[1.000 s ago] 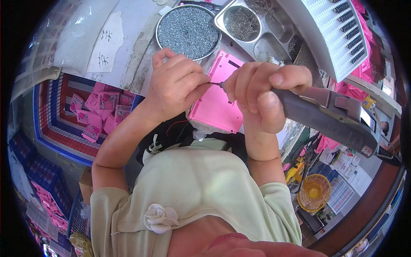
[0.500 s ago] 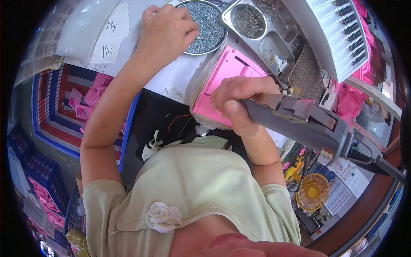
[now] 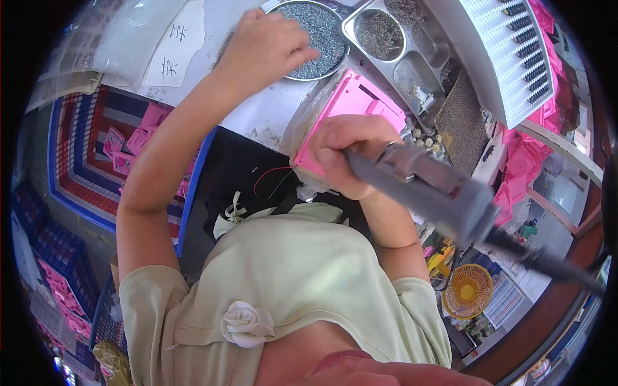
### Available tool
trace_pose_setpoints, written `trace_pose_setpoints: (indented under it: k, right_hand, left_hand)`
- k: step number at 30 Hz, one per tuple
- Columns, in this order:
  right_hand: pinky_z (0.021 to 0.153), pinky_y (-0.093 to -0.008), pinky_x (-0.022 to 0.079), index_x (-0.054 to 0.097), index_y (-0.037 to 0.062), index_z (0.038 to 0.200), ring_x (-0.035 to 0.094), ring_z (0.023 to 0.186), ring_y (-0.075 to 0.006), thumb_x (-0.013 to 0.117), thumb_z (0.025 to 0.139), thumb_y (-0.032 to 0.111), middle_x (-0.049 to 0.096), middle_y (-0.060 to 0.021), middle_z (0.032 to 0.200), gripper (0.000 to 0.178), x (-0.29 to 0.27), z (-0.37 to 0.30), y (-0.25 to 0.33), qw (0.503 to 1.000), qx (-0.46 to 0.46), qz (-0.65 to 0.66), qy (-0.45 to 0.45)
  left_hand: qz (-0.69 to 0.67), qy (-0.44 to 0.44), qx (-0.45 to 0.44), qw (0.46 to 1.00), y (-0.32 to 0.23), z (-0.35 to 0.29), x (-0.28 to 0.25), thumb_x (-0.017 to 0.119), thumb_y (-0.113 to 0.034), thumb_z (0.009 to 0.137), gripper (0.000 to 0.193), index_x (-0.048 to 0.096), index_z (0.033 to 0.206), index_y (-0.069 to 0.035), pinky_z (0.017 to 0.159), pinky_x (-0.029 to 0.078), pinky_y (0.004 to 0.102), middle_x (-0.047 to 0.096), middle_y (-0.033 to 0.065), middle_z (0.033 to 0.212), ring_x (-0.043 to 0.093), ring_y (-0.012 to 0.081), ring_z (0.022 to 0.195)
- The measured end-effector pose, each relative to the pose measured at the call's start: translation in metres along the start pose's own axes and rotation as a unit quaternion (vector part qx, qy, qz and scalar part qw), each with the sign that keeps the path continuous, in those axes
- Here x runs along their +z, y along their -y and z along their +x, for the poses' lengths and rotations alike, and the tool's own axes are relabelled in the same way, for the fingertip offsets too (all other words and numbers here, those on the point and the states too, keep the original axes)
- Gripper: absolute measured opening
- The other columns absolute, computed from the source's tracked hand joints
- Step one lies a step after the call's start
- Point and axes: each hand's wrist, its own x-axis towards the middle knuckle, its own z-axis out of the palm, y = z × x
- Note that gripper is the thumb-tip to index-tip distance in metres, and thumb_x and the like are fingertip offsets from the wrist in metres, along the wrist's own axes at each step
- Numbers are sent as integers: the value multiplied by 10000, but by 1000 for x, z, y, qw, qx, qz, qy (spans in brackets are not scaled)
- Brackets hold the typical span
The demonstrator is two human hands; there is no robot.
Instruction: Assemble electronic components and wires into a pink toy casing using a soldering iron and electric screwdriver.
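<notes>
My left hand [image 3: 265, 44] reaches up to the round metal pan of small grey screws [image 3: 317, 38], its fingertips curled at the pan's edge; whether it pinches a screw is hidden. My right hand [image 3: 347, 154] is wrapped around the grey electric screwdriver [image 3: 425, 190], which lies slanted toward the lower right with its cable trailing off. Just under that hand is a pink plastic housing [image 3: 351, 106] resting on the white worktable [image 3: 257, 112].
A divided steel tray [image 3: 399, 45] holding more small parts sits right of the pan. A white rack with black pegs [image 3: 508, 58] is at upper right. Pink parts fill a blue crate [image 3: 129, 141] on the left. A yellow fan [image 3: 468, 291] is at lower right.
My left hand has left the pink housing and moved up to the screw pan. My right hand has lowered the screwdriver and tilted it away from the housing.
</notes>
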Motion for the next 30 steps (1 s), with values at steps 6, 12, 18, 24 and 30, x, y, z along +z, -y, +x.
trace_pose_setpoints:
  k: [6, 12, 18, 24, 30]
  right_hand:
    - [576, -350, 516, 538, 62, 1098, 576, 603, -193, 725, 931, 83, 593, -78, 701, 251, -11, 13, 46, 973, -37, 214, -76]
    - [550, -373, 508, 538, 72, 1078, 548, 550, -211, 729, 933, 95, 561, -71, 640, 241, -2, 5, 58, 978, -36, 194, -63]
    - [569, -385, 520, 535, 79, 1069, 552, 565, -211, 732, 918, 68, 559, -66, 648, 247, 3, 2, 53, 980, -20, 189, -55]
    - [591, -396, 528, 537, 81, 1061, 569, 589, -219, 722, 903, 27, 565, -72, 667, 249, 7, -7, 49, 981, 3, 184, -57]
    - [507, -366, 502, 458, 105, 1045, 506, 497, -174, 702, 969, 153, 517, -47, 619, 261, 19, -14, 26, 995, -6, 88, -45]
  left_hand:
    - [-160, -51, 96, 981, -69, -61, -10, 799, -225, 801, 180, 679, 897, -132, 890, 377, 431, 646, -11, 882, 615, 209, 873]
    - [-203, -99, 106, 969, -88, -79, -4, 841, -112, 719, 278, 682, 946, -113, 856, 381, 425, 701, -6, 918, 640, 186, 783]
    - [-231, -96, 100, 963, -90, -82, -6, 835, -65, 698, 292, 669, 936, -97, 852, 382, 423, 705, -1, 890, 642, 181, 759]
    - [-213, -30, 112, 970, -83, -76, -22, 794, -61, 708, 337, 704, 1033, -81, 929, 397, 443, 707, 30, 1064, 640, 234, 955]
    - [-144, 25, 142, 979, -67, -61, -7, 741, -119, 743, 390, 736, 1132, -103, 1019, 384, 485, 671, -14, 1337, 582, 260, 1153]
